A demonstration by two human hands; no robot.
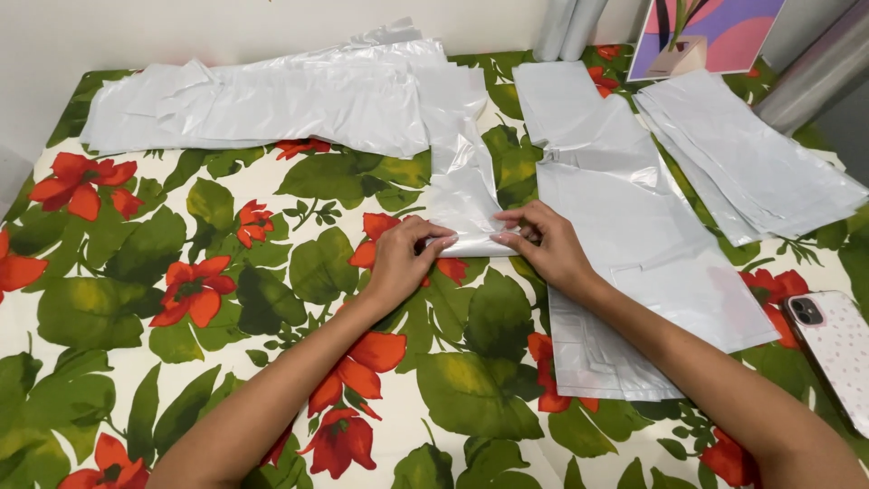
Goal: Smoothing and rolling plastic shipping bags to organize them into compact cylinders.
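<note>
Both hands, left hand (401,260) and right hand (546,244), fingers pinched on near end of narrow folded plastic bag (466,204) mid-table on flowered cloth (226,299); flat bags (272,104) behind (unfolded), more stacks (634,226) right; folding barely begun.

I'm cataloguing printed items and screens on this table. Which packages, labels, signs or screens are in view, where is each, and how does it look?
Printed card: far right, propped upright behind the plastic sheets; rectangular, purple, pink and beige shapes.
Phone: right edge of the floral tablecloth, lying back up; pale speckled case, dark camera block, so no screen shows.
No packages or labels visible; the hands hold only a plain white plastic bag.
</note>
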